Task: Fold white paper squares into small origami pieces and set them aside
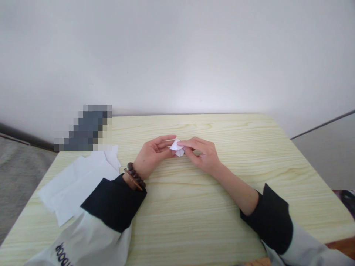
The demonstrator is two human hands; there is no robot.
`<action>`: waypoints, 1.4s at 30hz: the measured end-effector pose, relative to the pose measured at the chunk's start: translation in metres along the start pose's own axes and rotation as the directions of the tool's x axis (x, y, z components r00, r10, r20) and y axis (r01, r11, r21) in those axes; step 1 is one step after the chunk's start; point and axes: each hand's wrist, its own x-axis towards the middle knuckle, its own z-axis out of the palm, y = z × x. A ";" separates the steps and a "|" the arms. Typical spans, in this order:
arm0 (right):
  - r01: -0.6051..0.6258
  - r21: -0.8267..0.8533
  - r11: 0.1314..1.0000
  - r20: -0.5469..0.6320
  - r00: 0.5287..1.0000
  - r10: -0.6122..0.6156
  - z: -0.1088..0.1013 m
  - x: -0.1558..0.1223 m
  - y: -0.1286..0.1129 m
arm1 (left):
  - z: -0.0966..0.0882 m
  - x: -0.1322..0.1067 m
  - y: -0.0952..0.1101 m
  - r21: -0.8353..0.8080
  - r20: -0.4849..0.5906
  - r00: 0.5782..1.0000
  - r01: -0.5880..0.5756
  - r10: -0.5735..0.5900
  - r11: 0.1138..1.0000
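Observation:
A small piece of folded white paper [177, 147] is held between my two hands, just above the middle of the table. My left hand [154, 152] grips its left side, thumb below and fingers stretched behind it. From the right, my right hand [202, 153] pinches the paper between thumb and fingertips. The paper has pointed, creased flaps; its exact folded shape is too small to make out, and the fingers partly cover it.
Several loose sheets of white paper [80, 181] overlap on the left of the wooden table [188, 221], beside my left sleeve. A dark, pixelated object [85, 129] lies at the back left corner. A white wall [177, 55] stands behind the far edge.

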 end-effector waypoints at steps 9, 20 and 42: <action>0.029 0.018 0.999 0.000 1.000 -0.029 0.000 0.000 0.001 | 0.001 0.001 0.002 -0.326 0.067 0.991 0.135 -0.120 0.936; -0.043 0.137 0.990 0.017 0.999 0.041 -0.004 0.002 -0.003 | 0.004 0.003 -0.002 -0.198 -0.080 0.991 0.086 -0.104 0.976; -0.403 0.174 0.899 0.186 0.910 0.372 -0.005 0.004 -0.004 | 0.008 0.001 -0.005 -0.032 -0.175 0.984 0.029 -0.034 0.999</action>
